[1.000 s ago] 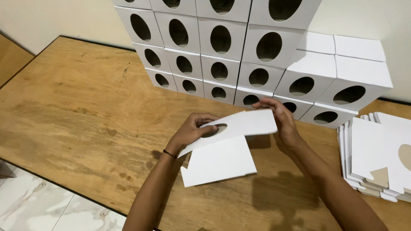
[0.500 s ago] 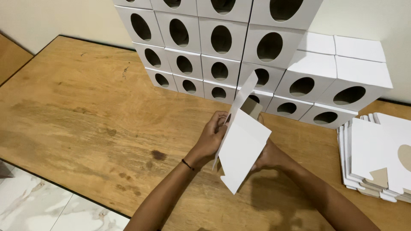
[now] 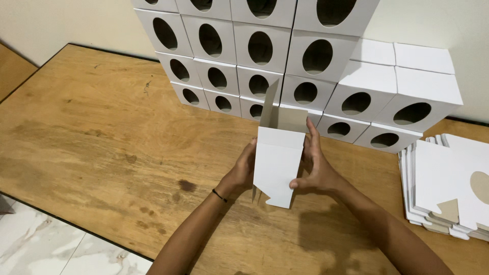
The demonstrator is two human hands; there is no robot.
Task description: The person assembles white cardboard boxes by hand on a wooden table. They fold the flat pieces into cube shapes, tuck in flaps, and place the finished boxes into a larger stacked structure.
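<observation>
Closest to the camera, a half-formed white cardboard box (image 3: 277,163) stands upright above the wooden table (image 3: 91,137), held between both hands; its top is open, showing a brown inner face and one raised flap, and nothing can be seen inside it (the interior is mostly hidden from this angle). The left hand (image 3: 242,173), with a thin dark band at the wrist, presses flat against the box's left wall, fingers closed on the edge. The right hand (image 3: 316,170) clasps the right wall, its index finger stretched up along the side toward the open top and the thumb pressing on the front panel near the bottom tabs. To the right, near the table edge, lies a stack of flat white box blanks (image 3: 448,186), unfolded, with brown undersides showing at a tab and at a rounded cut-out. Farther back, a wall of finished white boxes (image 3: 285,56) is stacked in rows against the cream wall (image 3: 66,23), each with an oval window in its front; the windows look dark and their contents cannot be made out. The tabletop is worn, with dark stains, and at the lower left a pale marble-patterned floor (image 3: 46,244) shows beyond its edge.
</observation>
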